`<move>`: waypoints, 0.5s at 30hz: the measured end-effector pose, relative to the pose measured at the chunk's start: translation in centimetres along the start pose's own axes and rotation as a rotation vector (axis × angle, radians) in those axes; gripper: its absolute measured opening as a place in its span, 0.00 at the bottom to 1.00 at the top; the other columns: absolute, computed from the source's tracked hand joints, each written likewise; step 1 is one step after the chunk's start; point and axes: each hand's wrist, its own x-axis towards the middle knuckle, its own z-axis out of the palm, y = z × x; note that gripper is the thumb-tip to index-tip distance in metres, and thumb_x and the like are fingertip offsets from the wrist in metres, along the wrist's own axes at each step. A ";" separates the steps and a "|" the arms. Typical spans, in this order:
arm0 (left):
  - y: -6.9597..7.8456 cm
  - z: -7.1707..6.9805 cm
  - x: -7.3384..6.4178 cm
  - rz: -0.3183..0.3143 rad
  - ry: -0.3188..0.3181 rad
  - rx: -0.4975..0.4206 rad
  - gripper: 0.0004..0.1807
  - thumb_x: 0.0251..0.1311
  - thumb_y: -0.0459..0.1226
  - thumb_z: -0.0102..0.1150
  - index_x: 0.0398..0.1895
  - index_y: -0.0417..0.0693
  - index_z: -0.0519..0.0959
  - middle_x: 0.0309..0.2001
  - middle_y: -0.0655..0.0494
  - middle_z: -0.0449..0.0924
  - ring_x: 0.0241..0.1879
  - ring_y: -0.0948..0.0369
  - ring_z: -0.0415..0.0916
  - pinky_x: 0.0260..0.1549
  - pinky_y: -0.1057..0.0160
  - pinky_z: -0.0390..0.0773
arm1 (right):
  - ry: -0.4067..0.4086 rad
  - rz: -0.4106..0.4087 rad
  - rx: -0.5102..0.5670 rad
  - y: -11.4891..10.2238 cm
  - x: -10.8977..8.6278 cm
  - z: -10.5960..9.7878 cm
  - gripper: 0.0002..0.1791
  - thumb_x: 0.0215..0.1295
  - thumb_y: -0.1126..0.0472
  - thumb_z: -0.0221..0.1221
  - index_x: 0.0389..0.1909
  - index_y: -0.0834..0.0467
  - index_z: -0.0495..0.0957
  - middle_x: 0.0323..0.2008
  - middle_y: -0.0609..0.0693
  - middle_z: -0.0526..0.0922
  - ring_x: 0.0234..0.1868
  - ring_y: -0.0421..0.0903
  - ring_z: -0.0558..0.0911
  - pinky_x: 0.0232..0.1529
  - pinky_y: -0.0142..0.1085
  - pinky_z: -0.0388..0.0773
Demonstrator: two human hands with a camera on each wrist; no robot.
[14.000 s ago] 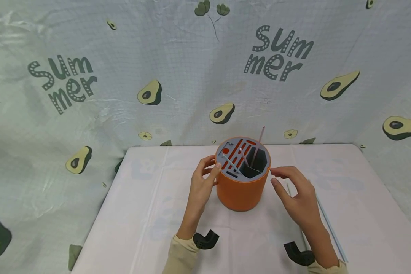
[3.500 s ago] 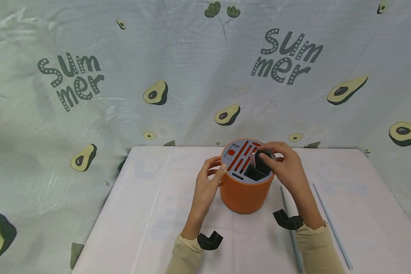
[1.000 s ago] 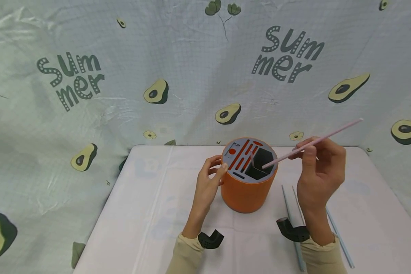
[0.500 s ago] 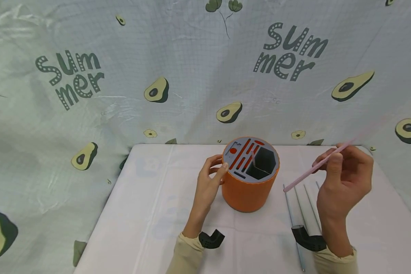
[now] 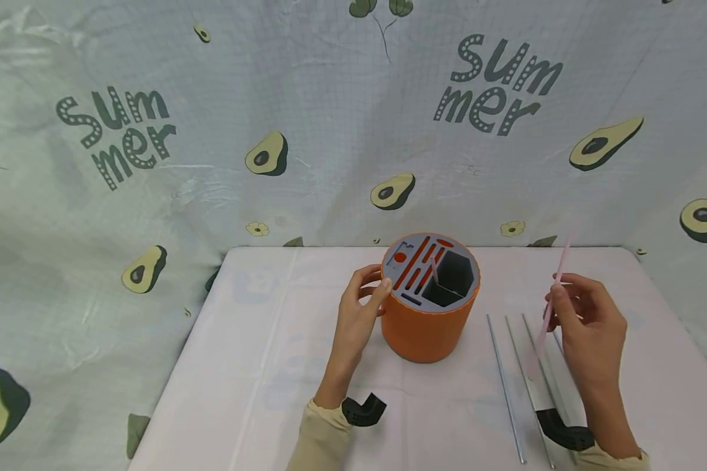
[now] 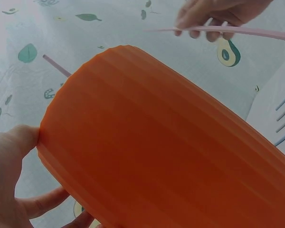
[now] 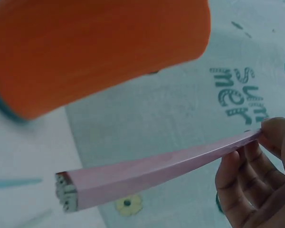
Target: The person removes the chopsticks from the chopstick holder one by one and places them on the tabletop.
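My left hand (image 5: 359,320) holds an orange knife holder (image 5: 418,337) at its left side, thumb at the rim. The holder stands upright. Its grey top (image 5: 400,275) has several slots and one large dark many-sided opening, where a short-looking pink stick (image 5: 434,269) leans. In the left wrist view, thumb and fingers (image 6: 38,202) lie against the orange wall (image 6: 147,133). To the right of the holder, my right hand (image 5: 592,333) pinches a long pink stick (image 5: 558,265) between thumb and fingers. The right wrist view shows this stick (image 7: 147,173) pointing away from the fingertips, its squarish end pale and patterned.
On the white table (image 5: 259,366), several thin pale blue and green sticks lie side by side between holder and right hand, among them a blue stick (image 5: 505,389) and a green stick (image 5: 520,360). Behind the table hangs a printed cloth (image 5: 330,118).
My right hand has pulled the long pink stick out of the holder and carried it right, then down over the sticks, tilting it steeper. More table sticks show now. The left hand keeps its grip.
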 end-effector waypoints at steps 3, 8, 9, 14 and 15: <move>0.0 0.0 0.0 -0.001 0.004 -0.002 0.24 0.71 0.50 0.63 0.67 0.60 0.76 0.64 0.53 0.77 0.54 0.55 0.75 0.45 0.56 0.86 | -0.049 0.064 -0.068 1.3 -0.4 -0.7 0.16 0.75 0.69 0.59 0.61 0.64 0.79 0.34 0.39 0.81 0.23 0.32 0.80 0.26 0.20 0.79; 0.0 0.0 0.0 0.005 0.006 0.001 0.24 0.71 0.50 0.63 0.67 0.59 0.76 0.65 0.52 0.77 0.54 0.55 0.75 0.45 0.56 0.86 | -0.119 0.140 -0.164 3.5 -0.4 -2.2 0.16 0.75 0.64 0.61 0.61 0.61 0.80 0.33 0.33 0.80 0.23 0.32 0.78 0.24 0.22 0.78; 0.0 0.1 0.0 0.006 0.006 0.002 0.24 0.71 0.50 0.63 0.68 0.59 0.76 0.65 0.52 0.77 0.54 0.55 0.75 0.45 0.56 0.86 | -0.139 0.140 -0.179 3.9 -0.4 -2.5 0.16 0.75 0.64 0.62 0.60 0.61 0.80 0.33 0.31 0.80 0.23 0.31 0.78 0.24 0.23 0.78; 0.0 0.1 0.0 0.006 0.009 0.002 0.24 0.72 0.50 0.63 0.68 0.59 0.76 0.65 0.52 0.77 0.54 0.55 0.75 0.44 0.57 0.86 | -0.241 0.127 -0.283 5.6 0.1 -3.9 0.18 0.77 0.59 0.60 0.62 0.61 0.78 0.34 0.23 0.76 0.25 0.29 0.79 0.23 0.24 0.80; 0.0 0.1 0.0 0.006 0.008 0.002 0.24 0.71 0.50 0.63 0.68 0.59 0.76 0.65 0.52 0.77 0.54 0.55 0.75 0.44 0.57 0.86 | -0.249 0.130 -0.297 5.8 0.1 -4.2 0.18 0.77 0.58 0.60 0.62 0.61 0.78 0.34 0.23 0.76 0.25 0.29 0.79 0.23 0.25 0.80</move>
